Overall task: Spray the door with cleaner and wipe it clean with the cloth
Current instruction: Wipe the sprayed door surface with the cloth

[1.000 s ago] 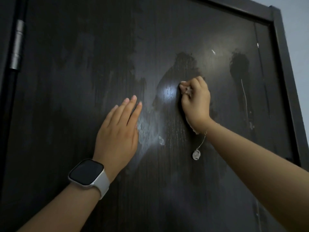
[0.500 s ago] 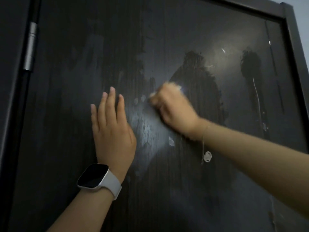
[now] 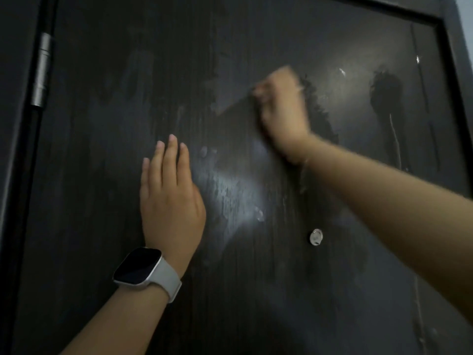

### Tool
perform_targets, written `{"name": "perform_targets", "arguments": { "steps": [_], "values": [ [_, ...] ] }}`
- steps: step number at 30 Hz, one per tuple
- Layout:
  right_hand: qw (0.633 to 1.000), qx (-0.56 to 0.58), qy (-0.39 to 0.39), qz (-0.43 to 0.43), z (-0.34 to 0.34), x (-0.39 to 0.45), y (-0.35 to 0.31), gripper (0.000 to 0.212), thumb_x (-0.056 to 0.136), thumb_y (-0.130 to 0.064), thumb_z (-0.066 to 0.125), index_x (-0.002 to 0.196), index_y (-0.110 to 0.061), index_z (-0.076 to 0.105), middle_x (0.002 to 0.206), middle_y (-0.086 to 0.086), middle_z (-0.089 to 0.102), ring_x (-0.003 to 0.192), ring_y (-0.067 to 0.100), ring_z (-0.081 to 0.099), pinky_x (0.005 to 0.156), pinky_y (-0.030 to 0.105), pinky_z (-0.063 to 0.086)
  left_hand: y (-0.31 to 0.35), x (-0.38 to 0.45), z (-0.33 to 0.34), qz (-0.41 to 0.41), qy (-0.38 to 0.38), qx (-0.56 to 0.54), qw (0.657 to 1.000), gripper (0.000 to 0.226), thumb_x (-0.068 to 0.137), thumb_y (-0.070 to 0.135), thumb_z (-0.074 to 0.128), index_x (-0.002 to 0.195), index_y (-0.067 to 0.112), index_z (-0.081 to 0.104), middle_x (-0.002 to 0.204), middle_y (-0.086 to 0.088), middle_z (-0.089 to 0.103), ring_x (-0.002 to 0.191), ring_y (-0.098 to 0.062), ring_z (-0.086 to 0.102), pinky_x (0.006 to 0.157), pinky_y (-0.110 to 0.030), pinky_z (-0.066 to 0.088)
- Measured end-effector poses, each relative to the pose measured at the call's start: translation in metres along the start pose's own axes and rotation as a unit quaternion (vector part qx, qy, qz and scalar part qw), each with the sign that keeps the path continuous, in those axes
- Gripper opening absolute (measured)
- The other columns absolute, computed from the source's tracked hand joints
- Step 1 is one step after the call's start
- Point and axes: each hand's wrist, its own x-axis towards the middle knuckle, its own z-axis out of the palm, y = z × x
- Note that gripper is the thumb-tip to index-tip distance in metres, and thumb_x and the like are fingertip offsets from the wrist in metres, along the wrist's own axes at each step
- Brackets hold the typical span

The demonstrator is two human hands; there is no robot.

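Note:
The dark wood-grain door fills the view, streaked with wet cleaner film and darker wiped patches. My right hand is fisted against the door's upper middle, blurred by motion; a small pale cloth is bunched inside it and almost wholly hidden. My left hand lies flat on the door, fingers together and pointing up, a white-strapped watch on its wrist. No spray bottle is in view.
A metal hinge sits on the left edge beside the dark frame. The frame's top right corner meets a pale wall. A small round charm dangles from my right wrist in front of the door.
My right hand swept left across the door, then up and to the right, leaving a darker wiped band. My left hand turned upright and stayed pressed on the door.

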Motion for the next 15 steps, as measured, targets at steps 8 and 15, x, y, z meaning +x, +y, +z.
{"name": "perform_targets", "arguments": {
  "steps": [8,15],
  "values": [
    [0.971,-0.062,0.087,0.212,-0.003,0.030,0.029,0.022,0.083,-0.004,0.043,0.099,-0.005,0.059,0.115,0.017,0.053,0.108,0.031,0.050,0.092,0.031,0.035,0.003,-0.001,0.004,0.003,-0.004,0.024,1.000,0.053,0.093,0.008,0.034,0.146,-0.001,0.035,0.155,-0.018,0.030,0.145,-0.033,0.025,0.119,-0.049,0.020],
    [0.996,0.077,-0.023,-0.042,0.008,0.014,-0.004,0.011,0.091,-0.015,0.059,0.089,-0.006,0.065,0.095,0.012,0.058,0.091,0.026,0.057,0.081,0.032,0.042,0.000,0.001,-0.003,0.006,-0.016,0.010,1.000,0.052,0.095,0.013,0.032,0.145,0.000,0.037,0.154,-0.015,0.033,0.145,-0.030,0.026,0.119,-0.050,0.020]
  ]
}}
